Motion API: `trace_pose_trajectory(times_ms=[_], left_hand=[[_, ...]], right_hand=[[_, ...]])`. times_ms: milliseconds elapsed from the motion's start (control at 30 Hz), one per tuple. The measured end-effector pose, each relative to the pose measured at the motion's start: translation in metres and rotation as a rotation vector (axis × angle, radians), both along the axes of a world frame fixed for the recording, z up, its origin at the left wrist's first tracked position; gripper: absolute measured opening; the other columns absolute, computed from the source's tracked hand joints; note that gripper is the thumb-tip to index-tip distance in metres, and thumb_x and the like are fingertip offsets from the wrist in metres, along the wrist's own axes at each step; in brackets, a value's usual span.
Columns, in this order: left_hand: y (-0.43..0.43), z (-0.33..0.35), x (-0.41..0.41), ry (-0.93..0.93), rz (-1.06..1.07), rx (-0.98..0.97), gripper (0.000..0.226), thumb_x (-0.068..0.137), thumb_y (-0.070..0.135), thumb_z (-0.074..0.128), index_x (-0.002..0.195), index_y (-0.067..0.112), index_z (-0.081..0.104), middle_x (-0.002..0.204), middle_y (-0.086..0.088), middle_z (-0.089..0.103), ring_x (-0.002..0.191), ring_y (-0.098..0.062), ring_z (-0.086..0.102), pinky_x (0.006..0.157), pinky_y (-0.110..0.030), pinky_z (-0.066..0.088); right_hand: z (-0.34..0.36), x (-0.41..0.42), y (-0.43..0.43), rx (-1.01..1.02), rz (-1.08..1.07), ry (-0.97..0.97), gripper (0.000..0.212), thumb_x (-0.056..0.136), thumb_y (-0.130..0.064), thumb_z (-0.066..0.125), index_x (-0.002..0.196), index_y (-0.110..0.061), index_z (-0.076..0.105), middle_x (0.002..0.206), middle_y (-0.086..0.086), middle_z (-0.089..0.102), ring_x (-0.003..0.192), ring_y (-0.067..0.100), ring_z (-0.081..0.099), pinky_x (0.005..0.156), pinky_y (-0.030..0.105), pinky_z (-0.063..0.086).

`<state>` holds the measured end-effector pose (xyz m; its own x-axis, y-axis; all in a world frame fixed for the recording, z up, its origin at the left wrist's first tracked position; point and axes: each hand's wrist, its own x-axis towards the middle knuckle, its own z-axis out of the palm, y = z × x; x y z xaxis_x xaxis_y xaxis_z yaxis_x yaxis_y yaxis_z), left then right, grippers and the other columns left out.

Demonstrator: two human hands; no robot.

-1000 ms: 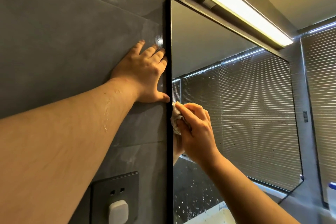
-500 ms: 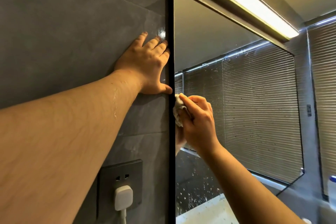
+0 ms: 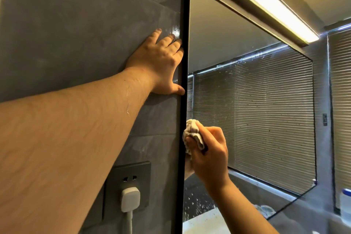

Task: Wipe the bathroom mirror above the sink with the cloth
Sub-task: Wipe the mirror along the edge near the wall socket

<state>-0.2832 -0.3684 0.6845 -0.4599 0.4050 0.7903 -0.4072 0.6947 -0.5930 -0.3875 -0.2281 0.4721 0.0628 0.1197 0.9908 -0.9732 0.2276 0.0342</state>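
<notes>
One cloth [image 3: 192,133], bunched and pale, pressed to the left edge of one black-framed mirror [image 3: 247,100], at seven o'clock on the glass. Pinched there by the right hand [image 3: 210,156], fingers curled round it. At ten o'clock from the cloth, left hand [image 3: 161,62] spread flat on the grey wall [image 3: 76,34], thumb touching the frame. One lit lamp bar [image 3: 266,4] at twelve. At six o'clock from the left hand, one socket [image 3: 127,186] holding one white plug [image 3: 130,198].

open mirror glass [image 3: 247,100] rightward, left hand [image 3: 161,62] seemingly blocking frame edge
</notes>
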Motion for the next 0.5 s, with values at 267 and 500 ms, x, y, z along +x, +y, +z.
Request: trace_pose_trajectory(times_ms=[267,500], left_hand=[[0.001,-0.001,0.002,0.002,0.003,0.003,0.118,0.059,0.09,0.031,0.146,0.011,0.034,0.155,-0.01,0.03,0.145,-0.027,0.023,0.119,-0.052,0.011],[0.003,-0.001,0.004,-0.003,0.01,0.01,0.119,0.057,0.09,0.025,0.145,0.01,0.035,0.154,-0.011,0.031,0.145,-0.028,0.023,0.118,-0.053,0.013]], right_hand=[[-0.026,0.001,0.002,0.045,-0.01,-0.025,0.041,0.096,-0.038,0.06,0.132,-0.018,0.06,0.103,-0.012,0.051,0.092,0.015,0.057,0.083,0.029,0.05],[0.017,0.001,-0.001,0.005,-0.031,-0.024,0.035,0.091,-0.028,0.065,0.119,-0.008,0.07,0.095,-0.004,0.056,0.087,0.021,0.058,0.081,0.034,0.051]])
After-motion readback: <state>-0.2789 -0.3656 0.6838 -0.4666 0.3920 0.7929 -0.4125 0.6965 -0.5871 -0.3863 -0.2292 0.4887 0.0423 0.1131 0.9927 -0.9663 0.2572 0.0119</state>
